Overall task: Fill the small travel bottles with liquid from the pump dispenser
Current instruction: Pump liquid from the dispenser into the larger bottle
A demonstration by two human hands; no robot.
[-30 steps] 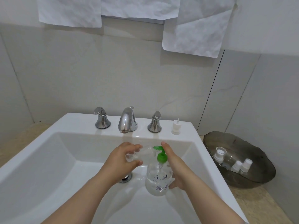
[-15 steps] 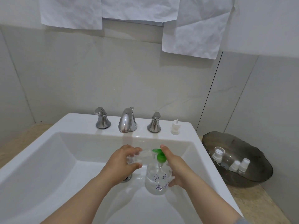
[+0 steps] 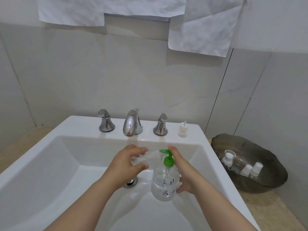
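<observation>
Left hand (image 3: 126,164) wrapped around clear travel bottle (image 3: 146,158), held sideways, mouth at green pump nozzle. Right hand (image 3: 185,174) grips pump dispenser (image 3: 165,184) above sink (image 3: 50,164), forefinger on pump head. More small bottles (image 3: 250,169) in dark bowl (image 3: 270,164), right.

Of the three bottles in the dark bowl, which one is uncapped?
The leftmost bottle in the dark bowl, nearest the sink: its wide mouth shows an open ring, while the two small bottles beside it have closed white tops.
</observation>
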